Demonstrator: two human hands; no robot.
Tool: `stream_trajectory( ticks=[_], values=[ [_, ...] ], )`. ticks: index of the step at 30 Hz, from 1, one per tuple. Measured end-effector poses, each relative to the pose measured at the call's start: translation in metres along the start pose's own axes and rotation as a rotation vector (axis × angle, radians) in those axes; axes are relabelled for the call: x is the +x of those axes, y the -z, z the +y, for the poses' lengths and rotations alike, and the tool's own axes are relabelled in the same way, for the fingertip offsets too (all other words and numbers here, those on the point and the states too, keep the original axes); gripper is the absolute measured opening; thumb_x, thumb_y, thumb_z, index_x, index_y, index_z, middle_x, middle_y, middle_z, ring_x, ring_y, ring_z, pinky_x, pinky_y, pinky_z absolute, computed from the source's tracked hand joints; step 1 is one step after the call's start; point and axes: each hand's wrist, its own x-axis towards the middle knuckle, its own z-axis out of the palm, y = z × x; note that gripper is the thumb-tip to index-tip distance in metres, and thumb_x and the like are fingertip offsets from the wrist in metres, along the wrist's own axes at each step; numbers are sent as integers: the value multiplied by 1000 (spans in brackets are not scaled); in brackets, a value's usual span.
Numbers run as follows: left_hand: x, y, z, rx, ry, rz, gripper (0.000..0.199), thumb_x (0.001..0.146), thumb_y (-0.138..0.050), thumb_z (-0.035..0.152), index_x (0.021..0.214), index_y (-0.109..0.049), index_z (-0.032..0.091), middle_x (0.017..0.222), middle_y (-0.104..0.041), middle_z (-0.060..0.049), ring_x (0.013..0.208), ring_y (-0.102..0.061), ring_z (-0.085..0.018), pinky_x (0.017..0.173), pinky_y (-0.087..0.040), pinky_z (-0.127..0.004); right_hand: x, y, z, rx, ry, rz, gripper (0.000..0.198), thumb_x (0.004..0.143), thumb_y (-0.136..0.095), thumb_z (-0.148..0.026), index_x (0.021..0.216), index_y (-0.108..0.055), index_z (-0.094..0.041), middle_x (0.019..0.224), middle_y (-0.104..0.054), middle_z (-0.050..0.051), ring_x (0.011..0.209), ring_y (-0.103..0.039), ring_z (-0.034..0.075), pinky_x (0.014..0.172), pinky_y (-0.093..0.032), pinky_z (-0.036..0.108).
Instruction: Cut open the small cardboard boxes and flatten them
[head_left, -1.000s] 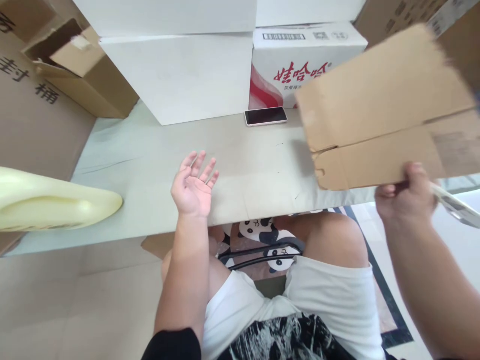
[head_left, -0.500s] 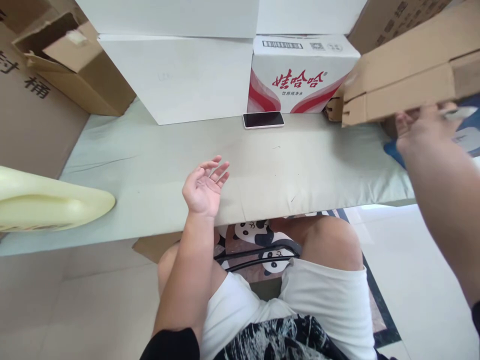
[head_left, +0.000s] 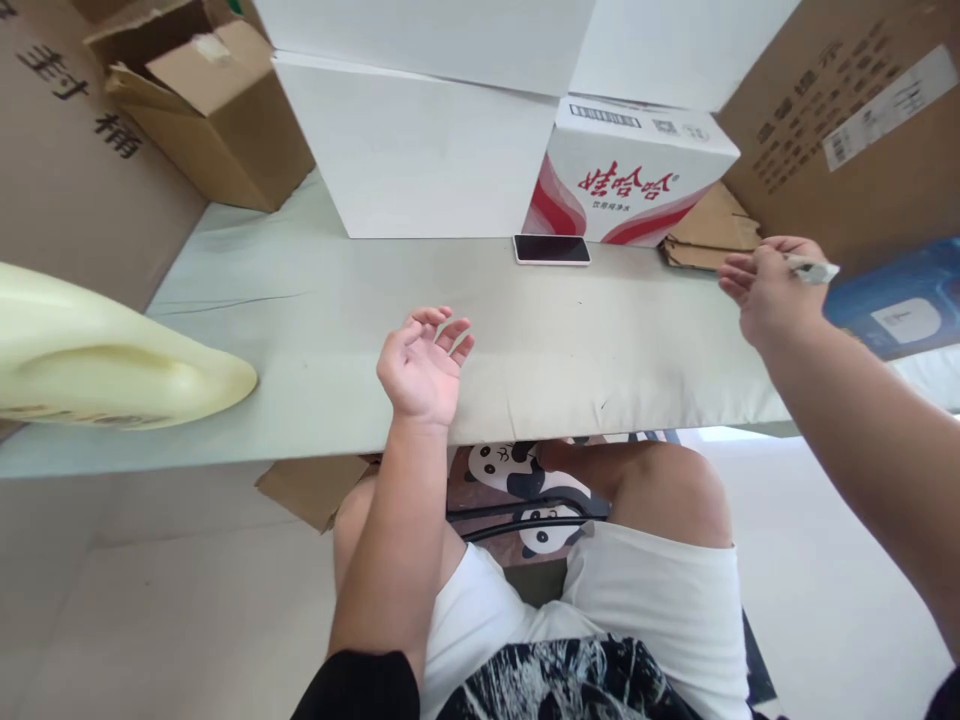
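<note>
My left hand (head_left: 424, 365) rests palm up above the front of the cloth-covered table (head_left: 450, 290), its fingers apart and slightly curled, with nothing in it. Over the table's right side, my right hand (head_left: 780, 285) is closed around a small whitish object (head_left: 816, 270) that sticks out past its fingers; its kind cannot be made out. Just behind that hand lies folded brown cardboard (head_left: 709, 232), beside a white box with red lettering (head_left: 630, 190). A phone (head_left: 552, 250) lies flat in front of that box, screen up.
Big white boxes (head_left: 427, 150) stand along the back. An open brown carton (head_left: 225, 140) is at the back left, and a pale yellow bottle (head_left: 127, 360) lies at the left. A large brown carton (head_left: 840, 120) and a blue package (head_left: 900, 305) are on the right.
The long cardboard piece above my right hand has gone from view, uncovering the large carton and folded cardboard. My right hand has shifted left; my left hand stays open. The view has shifted slightly.
</note>
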Motion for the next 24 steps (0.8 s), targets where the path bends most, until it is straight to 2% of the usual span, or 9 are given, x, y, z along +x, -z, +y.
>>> stream_trajectory(
  ticks=[3,6,11,14,17,19,21,23,24],
  values=[
    [-3,3,11,-97,-8,23,15,71,-65,36,76,-63,21,93,-65,-4,80,-66,-17,76,-56,-29,-32,-34,-37,63,-65,-104,23,86,-48,-3,90,-46,-26,77,-68,1,58,-66,11,61,-52,25],
    [-4,9,24,-181,-12,64,14,72,-62,35,73,-60,21,82,-59,-2,68,-60,-13,70,-52,-28,-67,-80,-68,85,-15,-289,23,84,-53,-4,91,-49,-26,78,-71,0,57,-65,11,59,-52,25],
    [-7,24,45,-311,-29,84,12,73,-59,32,69,-57,20,74,-53,-1,62,-53,-12,64,-46,-27,-126,-176,-106,37,132,-627,24,80,-66,-8,92,-54,-26,80,-74,-1,62,-68,14,58,-51,25],
    [-9,36,59,-345,-58,44,15,74,-59,33,67,-57,20,73,-52,-1,60,-51,-11,64,-44,-28,-160,-240,-132,-50,280,-809,21,83,-67,-10,91,-55,-26,83,-76,-1,69,-71,15,59,-50,24],
    [-8,48,72,-360,-94,59,17,73,-61,34,66,-57,19,71,-50,-1,59,-51,-11,64,-43,-28,-190,-304,-163,-131,446,-953,23,85,-67,-8,95,-56,-26,86,-76,-1,72,-70,15,62,-50,24],
    [-8,55,78,-394,-108,100,17,71,-62,34,66,-57,19,70,-50,-1,59,-50,-11,64,-43,-28,-205,-342,-185,-149,534,-1005,30,82,-67,-4,101,-57,-25,93,-76,-1,76,-68,13,67,-50,25],
    [-8,60,83,-433,-116,134,17,70,-63,35,66,-57,19,70,-49,0,60,-50,-11,66,-43,-29,-219,-374,-209,-167,644,-995,36,79,-65,0,106,-56,-22,101,-73,-2,85,-67,11,81,-50,25],
    [-9,64,85,-451,-118,141,19,70,-64,36,66,-56,20,70,-49,-1,60,-50,-11,66,-43,-30,-235,-397,-232,-175,757,-955,35,79,-63,0,105,-52,-20,106,-68,-4,103,-64,11,97,-45,29],
    [-9,65,85,-451,-114,134,20,70,-64,37,66,-55,20,71,-49,-1,60,-50,-12,66,-42,-31,-243,-405,-243,-156,770,-959,34,79,-63,0,104,-51,-20,110,-65,-4,110,-61,12,102,-43,30]
  ],
)
